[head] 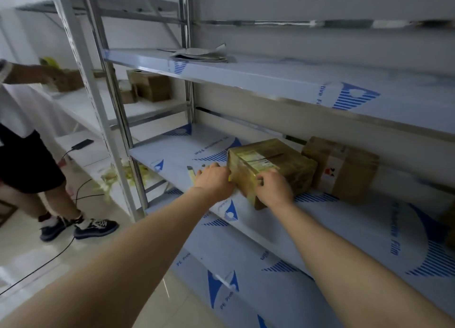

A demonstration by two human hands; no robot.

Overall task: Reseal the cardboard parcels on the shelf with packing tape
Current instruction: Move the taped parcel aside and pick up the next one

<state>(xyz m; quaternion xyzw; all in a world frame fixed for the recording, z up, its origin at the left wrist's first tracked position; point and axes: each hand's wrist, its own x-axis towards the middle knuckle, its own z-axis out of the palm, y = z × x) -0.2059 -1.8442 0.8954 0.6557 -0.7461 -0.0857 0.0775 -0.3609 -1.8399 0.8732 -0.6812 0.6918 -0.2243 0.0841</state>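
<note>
A cardboard parcel (283, 164), wrapped in yellowish tape and bearing a label on top, lies on the middle shelf (172, 153). My left hand (214, 178) lies against the parcel's left end with its fingers stretched along that face. My right hand (273, 190) grips the parcel's near top edge, fingers curled over it and thumb at the front. Right behind it stands a second brown parcel (344, 167), touching the first. A yellow-handled cutter (190, 174) lies on the shelf just left of my left hand. I see no roll of tape.
Another person (27, 155) stands at the left and reaches onto the neighbouring rack, where more boxes (152, 86) sit. Folded papers (199, 55) lie on the upper shelf. A phone (82, 144) with a cable lies on a low shelf. Steel uprights (115, 121) frame the rack's left side.
</note>
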